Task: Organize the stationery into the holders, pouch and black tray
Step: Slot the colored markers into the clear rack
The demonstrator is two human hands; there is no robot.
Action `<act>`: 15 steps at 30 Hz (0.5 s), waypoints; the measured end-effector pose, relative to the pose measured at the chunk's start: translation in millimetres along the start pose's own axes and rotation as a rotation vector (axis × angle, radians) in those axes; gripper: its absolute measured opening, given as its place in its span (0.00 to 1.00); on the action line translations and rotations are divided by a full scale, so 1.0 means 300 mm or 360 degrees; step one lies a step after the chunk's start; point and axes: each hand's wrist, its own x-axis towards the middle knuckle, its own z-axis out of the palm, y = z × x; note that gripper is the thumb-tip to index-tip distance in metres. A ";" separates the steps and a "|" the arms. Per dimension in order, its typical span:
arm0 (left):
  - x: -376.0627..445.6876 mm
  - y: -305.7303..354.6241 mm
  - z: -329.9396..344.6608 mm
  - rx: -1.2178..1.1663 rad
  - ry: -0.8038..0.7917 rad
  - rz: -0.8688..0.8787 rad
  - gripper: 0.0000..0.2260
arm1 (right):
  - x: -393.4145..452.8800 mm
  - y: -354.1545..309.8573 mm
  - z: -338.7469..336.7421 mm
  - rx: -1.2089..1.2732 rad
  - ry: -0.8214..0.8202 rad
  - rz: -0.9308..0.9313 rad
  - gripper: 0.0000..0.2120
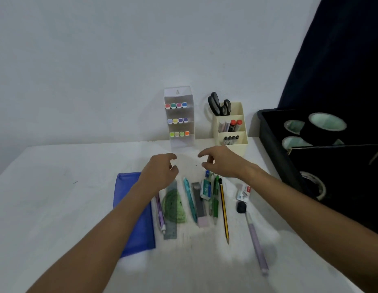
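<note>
Over white table (57, 197) | L hand (160, 172) + R hand (219, 163) hover, fingers loosely curled, holding nothing | pens, pencil (224, 210), rulers loose below | blue pouch (135, 229) under L forearm | black tray (274, 149) far R

Staple box (205, 189): white and blue, large print on the face, perhaps a number, too blurred to read.
Small box (243, 193): red patch at the top corner, brand mark illegible.
Ruler (170, 226): scale marks along the edge, numbers not readable.
Protractor (173, 208): degree marks faintly visible, figures not readable.
Elsewhere: no readable text, label or sign.
</note>
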 end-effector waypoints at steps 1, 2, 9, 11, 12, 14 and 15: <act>-0.009 -0.011 -0.002 0.0016 0.0007 -0.0009 0.17 | -0.015 -0.001 0.002 -0.0012 -0.0030 -0.0001 0.16; -0.022 -0.023 -0.003 0.0028 0.0024 -0.0008 0.16 | -0.032 -0.008 0.008 -0.0018 -0.0049 -0.0014 0.15; -0.085 -0.086 -0.044 0.0099 0.0165 -0.0072 0.15 | -0.049 -0.146 0.119 0.0011 -0.0206 -0.0167 0.12; -0.102 -0.104 -0.061 0.0101 0.0183 -0.0096 0.15 | -0.034 -0.188 0.159 -0.0021 -0.0271 -0.0169 0.13; -0.112 -0.116 -0.071 0.0096 0.0185 -0.0112 0.15 | -0.026 -0.206 0.175 -0.0043 -0.0303 -0.0165 0.13; -0.130 -0.139 -0.088 0.0102 0.0199 -0.0122 0.15 | -0.015 -0.223 0.182 -0.0083 -0.0339 -0.0155 0.13; -0.137 -0.152 -0.097 0.0103 0.0203 -0.0127 0.15 | -0.012 -0.221 0.171 -0.0092 -0.0331 -0.0135 0.12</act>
